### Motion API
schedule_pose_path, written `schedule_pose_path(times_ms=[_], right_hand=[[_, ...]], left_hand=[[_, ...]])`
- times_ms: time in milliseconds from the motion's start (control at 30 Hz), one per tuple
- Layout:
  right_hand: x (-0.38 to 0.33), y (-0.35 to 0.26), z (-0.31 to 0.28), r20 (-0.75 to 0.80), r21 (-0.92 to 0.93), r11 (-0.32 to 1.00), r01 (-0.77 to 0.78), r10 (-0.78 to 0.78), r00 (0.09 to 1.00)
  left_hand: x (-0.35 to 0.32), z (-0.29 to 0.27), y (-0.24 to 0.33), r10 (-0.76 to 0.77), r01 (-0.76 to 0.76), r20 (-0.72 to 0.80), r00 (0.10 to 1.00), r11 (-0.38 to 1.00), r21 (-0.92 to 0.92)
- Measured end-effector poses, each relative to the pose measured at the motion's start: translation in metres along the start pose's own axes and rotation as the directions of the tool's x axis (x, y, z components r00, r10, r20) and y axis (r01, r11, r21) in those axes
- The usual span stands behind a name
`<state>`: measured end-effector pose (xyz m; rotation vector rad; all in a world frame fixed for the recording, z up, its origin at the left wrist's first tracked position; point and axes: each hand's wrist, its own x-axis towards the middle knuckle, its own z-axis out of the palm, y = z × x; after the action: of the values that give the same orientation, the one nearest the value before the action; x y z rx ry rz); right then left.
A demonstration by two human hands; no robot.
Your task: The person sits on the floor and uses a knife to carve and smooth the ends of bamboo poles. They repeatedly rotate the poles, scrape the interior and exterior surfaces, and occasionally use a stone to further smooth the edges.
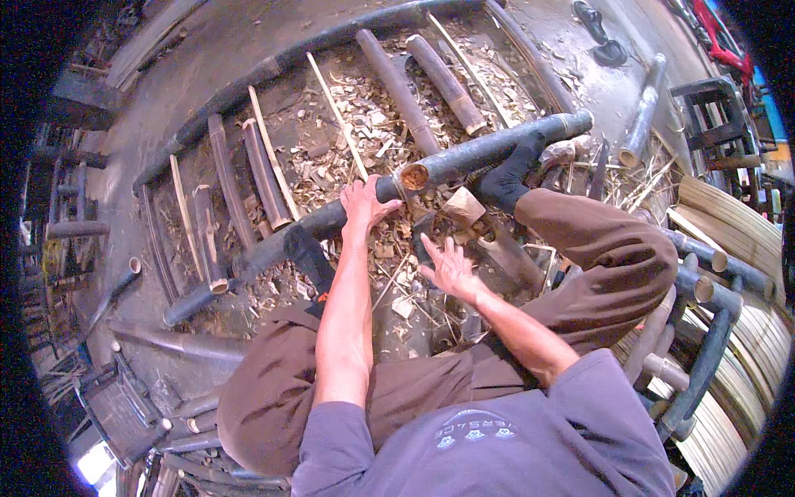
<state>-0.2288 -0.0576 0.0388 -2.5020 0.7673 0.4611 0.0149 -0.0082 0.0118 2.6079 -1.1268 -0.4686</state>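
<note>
A long dark bamboo pole [489, 149] lies slantwise in front of me, with a round cut hole [414, 176] near its middle. My left hand [364, 205] rests on this pole just left of the hole, thumb stretched toward it. The end of a thin pale strip [335, 108] meets the pole by those fingertips. To the right and nearer, my right hand [451, 269] hovers with fingers apart and nothing in it. Close to its fingertips is a dark upright piece [424, 230], its kind unclear. A block with a pale wooden face [464, 207] stands beyond.
Rungs and strips join the near pole to a far bamboo pole [273, 66], ladder-like. Wood chips [331, 141] litter the floor between. Loose bamboo [644, 112] lies at right, with stacked pale slats [733, 224]. My feet rest against the near pole. Sandals [609, 51] lie far right.
</note>
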Motion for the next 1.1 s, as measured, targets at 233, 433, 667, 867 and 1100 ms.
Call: schedule_pose_path(times_ms=[233,433,667,867,1100], right_hand=[[-0.016,-0.002,0.005,0.132,0.208,0.967,-0.148,0.122,0.984],[-0.023,-0.014,-0.076,-0.073,0.803,0.585,-0.112,0.284,0.956],[0.047,-0.004,-0.071,-0.006,0.966,0.247,-0.071,0.297,0.955],[0.068,-0.011,-0.041,0.341,0.935,-0.142,-0.325,0.114,0.933],[0.079,-0.024,-0.044,0.431,0.865,-0.308,-0.396,0.052,0.901]], left_hand=[[0.001,-0.003,0.005,-0.161,0.203,0.323,0.933,0.974,-0.099],[-0.001,-0.024,0.006,-0.167,0.212,0.374,0.912,0.973,-0.085],[0.009,-0.038,0.011,-0.142,0.198,0.423,0.895,0.976,-0.091],[0.008,-0.032,0.015,-0.193,0.259,0.397,0.897,0.959,-0.119],[0.005,-0.021,0.023,-0.277,0.317,0.279,0.92,0.942,-0.111]])
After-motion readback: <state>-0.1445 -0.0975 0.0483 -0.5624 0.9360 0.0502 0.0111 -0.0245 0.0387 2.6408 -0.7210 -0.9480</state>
